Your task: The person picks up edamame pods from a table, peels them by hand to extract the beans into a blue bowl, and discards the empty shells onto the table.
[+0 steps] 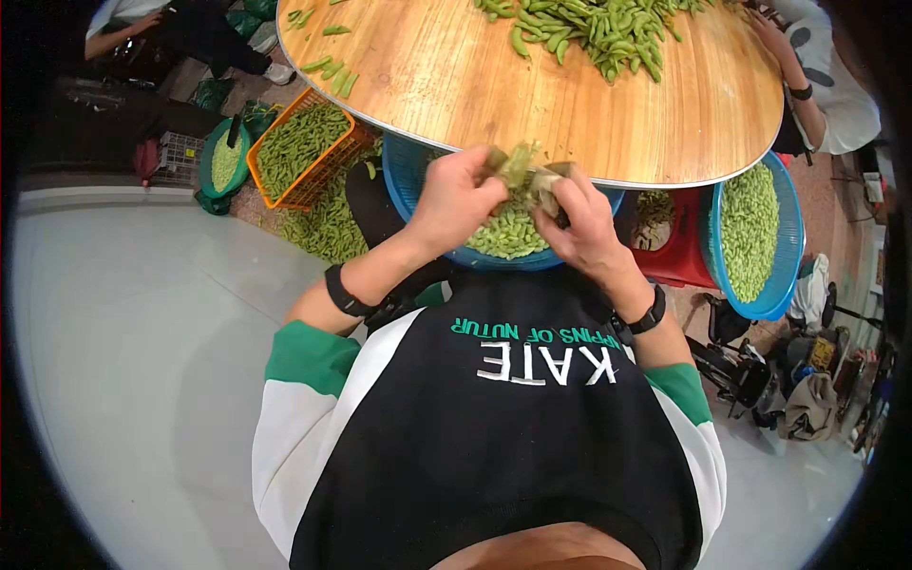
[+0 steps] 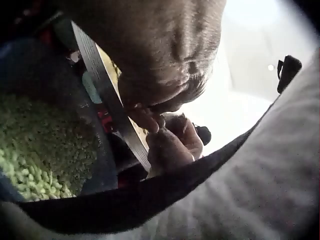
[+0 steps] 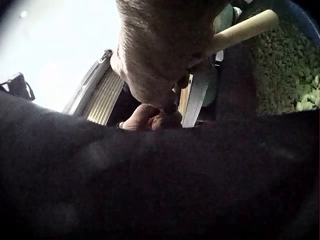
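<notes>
Both hands meet over a blue basket (image 1: 399, 180) of shelled green beans (image 1: 508, 233), at the round table's near edge. My left hand (image 1: 454, 201) pinches a green pod (image 1: 518, 164) between thumb and fingers. Close beside it, my right hand (image 1: 584, 226) has curled fingers round something pale and brownish (image 1: 545, 188), too blurred to name. In the left wrist view, the left hand (image 2: 165, 55) is dark and its fingertips touch the other hand's. The right wrist view has the right hand (image 3: 150, 55) with a pale rod-like thing (image 3: 245, 32) beside it.
Pods (image 1: 608, 33) are heaped on the wooden table (image 1: 427, 76). An orange crate (image 1: 261, 180) of pods stands left, with loose pods (image 1: 328, 228) on the floor. Right are a red stool (image 1: 674, 256) and another blue basket (image 1: 790, 223) of beans. Another person's arm (image 1: 793, 76) rests near the table's right edge.
</notes>
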`<state>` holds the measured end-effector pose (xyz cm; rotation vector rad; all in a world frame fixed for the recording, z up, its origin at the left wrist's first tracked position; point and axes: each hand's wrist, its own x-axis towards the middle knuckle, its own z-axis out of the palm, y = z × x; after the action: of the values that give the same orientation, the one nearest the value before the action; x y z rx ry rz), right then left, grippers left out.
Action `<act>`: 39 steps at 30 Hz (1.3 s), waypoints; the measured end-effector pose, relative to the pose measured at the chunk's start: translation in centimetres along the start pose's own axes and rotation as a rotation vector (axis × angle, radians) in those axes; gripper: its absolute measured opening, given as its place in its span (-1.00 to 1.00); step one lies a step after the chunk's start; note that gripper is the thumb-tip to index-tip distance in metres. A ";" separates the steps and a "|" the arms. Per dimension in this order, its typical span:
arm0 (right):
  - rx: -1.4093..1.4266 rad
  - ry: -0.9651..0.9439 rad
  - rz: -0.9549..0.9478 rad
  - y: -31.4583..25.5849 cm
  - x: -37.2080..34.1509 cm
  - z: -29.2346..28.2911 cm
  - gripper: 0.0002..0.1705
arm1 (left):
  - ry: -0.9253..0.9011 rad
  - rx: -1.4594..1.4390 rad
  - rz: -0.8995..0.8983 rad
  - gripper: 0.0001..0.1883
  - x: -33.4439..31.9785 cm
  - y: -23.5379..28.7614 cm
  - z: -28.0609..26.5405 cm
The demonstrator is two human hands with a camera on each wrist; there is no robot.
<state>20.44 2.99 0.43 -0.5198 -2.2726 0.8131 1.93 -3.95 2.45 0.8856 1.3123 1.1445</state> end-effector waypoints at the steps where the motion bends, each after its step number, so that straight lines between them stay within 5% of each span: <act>1: 0.014 -0.005 -0.018 0.0 -0.3 -0.1 -0.64 | 0.140 0.286 0.193 -0.88 -0.2 0.5 -0.8; 4: 0.034 -0.123 -0.024 0.1 -0.9 -0.6 -0.63 | 0.474 0.889 0.617 -0.84 -0.4 1.9 -5.4; 7: 0.011 -0.190 -0.032 0.6 -0.8 -0.8 -0.63 | 0.737 1.401 0.588 -0.82 0.0 2.4 -10.9; 9: -0.070 0.021 0.068 0.8 0.4 -0.9 -0.59 | 0.853 1.749 0.634 -0.83 0.6 2.8 -12.5; 12: -0.237 0.073 0.067 0.8 3.0 -0.5 -0.68 | 0.654 1.662 0.647 -0.84 2.4 2.7 -13.2; 15: -0.373 0.075 0.009 1.1 4.4 0.5 -0.79 | 0.644 1.751 0.587 -0.85 5.3 3.0 -14.6; 17: -0.420 -0.061 0.036 1.2 4.4 0.9 -0.82 | 0.676 1.785 0.500 -0.86 6.5 3.1 -17.5; 20: -0.308 -0.130 0.000 0.2 3.4 -0.3 -0.82 | 1.008 2.071 0.587 -0.75 6.7 5.0 -18.3; 23: -0.130 -0.200 -0.059 -0.8 2.5 -1.1 -0.81 | 0.801 1.737 0.752 -0.73 8.3 7.2 -15.8; 25: 0.000 -0.232 0.042 -1.1 2.5 -1.2 -0.82 | 0.392 1.322 0.944 -0.71 10.8 6.7 -12.3; 29: 0.070 -0.302 0.258 0.5 2.4 -0.2 -0.74 | 0.060 1.329 1.060 -0.73 16.3 4.7 -6.1; 31: 0.419 -0.090 0.381 1.1 1.9 0.1 -0.68 | 0.094 1.394 1.046 -0.73 18.2 3.5 -5.9; 33: 0.390 -0.111 0.373 1.0 1.9 -1.5 -0.60 | 0.122 1.466 1.031 -0.73 18.9 2.8 -6.0; 36: 0.884 0.015 0.679 1.2 2.0 -2.1 -0.59 | 0.255 1.360 1.042 -0.72 18.0 2.6 -5.9; 38: 1.015 0.081 0.696 1.5 2.7 -2.0 -0.57 | 0.062 0.946 0.598 -0.81 14.4 3.3 -4.2; 39: 1.142 0.142 0.713 1.5 3.1 -1.8 -0.56 | 0.058 0.948 0.594 -0.81 12.9 3.5 -3.4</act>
<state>19.78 6.53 1.86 -0.7571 -1.1206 2.0988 -3.07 8.91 2.12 2.0458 1.7183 0.9438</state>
